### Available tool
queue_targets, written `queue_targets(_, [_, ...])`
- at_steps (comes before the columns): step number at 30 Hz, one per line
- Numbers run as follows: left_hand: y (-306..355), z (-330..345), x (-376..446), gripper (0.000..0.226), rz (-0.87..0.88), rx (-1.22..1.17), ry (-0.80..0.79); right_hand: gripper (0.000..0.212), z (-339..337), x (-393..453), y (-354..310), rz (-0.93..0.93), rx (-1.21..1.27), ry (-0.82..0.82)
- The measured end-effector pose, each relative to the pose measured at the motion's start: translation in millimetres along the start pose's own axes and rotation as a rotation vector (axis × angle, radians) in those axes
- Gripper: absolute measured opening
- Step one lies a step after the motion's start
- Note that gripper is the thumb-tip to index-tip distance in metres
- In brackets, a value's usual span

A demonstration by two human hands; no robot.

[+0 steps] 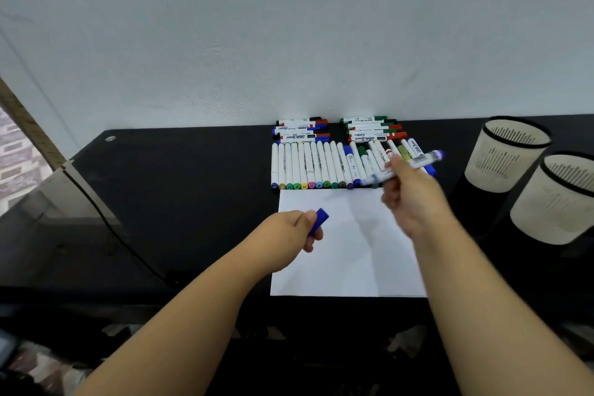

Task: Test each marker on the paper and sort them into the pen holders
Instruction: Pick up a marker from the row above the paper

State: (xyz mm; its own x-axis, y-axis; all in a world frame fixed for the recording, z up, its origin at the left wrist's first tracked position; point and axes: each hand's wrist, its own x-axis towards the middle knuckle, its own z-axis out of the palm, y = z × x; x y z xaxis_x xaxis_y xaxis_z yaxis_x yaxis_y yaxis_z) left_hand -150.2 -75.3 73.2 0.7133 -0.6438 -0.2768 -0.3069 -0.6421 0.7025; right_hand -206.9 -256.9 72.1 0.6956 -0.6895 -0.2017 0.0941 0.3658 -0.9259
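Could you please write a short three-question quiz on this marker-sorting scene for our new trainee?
1. True or false: the sheet of paper already bears marker strokes.
2. What does the left hand hold? A) a blue cap B) a green marker C) nothing
3. Which hand holds the uncapped marker, and on which side of the paper do the two pen holders stand?

Key: 1 false, it looks blank. 2 A. 3 the right hand; the right side.

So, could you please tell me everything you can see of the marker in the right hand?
The marker is a white-barrelled pen with a blue end, blurred as if moving. The right hand grips it mid-barrel, lifted above the marker row and tilted, blue end up-right. Its blue cap appears to be off, pinched in the left hand.
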Motion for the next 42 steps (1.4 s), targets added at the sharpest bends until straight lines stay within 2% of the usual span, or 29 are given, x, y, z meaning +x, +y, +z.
queue_targets(3, [-17.8, -0.6, 3.6, 0.036, -0.041, 0.045, 0.023, 0.028, -10.7, 9.1, -7.2, -0.007, -0.044, -0.002])
queue_targets(9, [-22.0, -4.6, 24.2, 0.023, -0.066, 0.142, 0.112, 0.024, 15.3, 3.3, 17.8, 0.061, -0.100, -0.050])
queue_targets(17, [-55.1, -26.9, 47.0, 0.033, -0.121, 0.158, 0.275, 0.021, 43.1, 23.2, 36.9, 0.035, -0.111, -0.096])
queue_targets(20, [-67.3, -35.0, 59.8, 0.033, -0.145, 0.117, 0.326, 0.009, 58.1, 32.4, 47.7, -0.007, -0.174, -0.108])
queue_targets(22, [-77.0, -39.2, 69.1, 0.035, -0.151, 0.107, 0.352, 0.014, 68.0, 38.6, 56.0, -0.039, -0.251, -0.095])
queue_targets(28, [-97.8, -43.9, 87.0, 0.036, -0.082, 0.079, 0.423, 0.011, 88.4, 58.7, 81.1, -0.156, -0.430, -0.091])
queue_targets(33, [-110.5, -39.8, 90.6, 0.036, -0.012, 0.074, 0.443, 0.029, 89.9, 66.1, 93.4, -0.239, -0.475, -0.044])
queue_targets(42, [-116.2, -38.8, 92.0, 0.033, 0.061, 0.037, 0.490, 0.025, 91.5, 74.7, 102.2, -0.268, -0.526, -0.081])
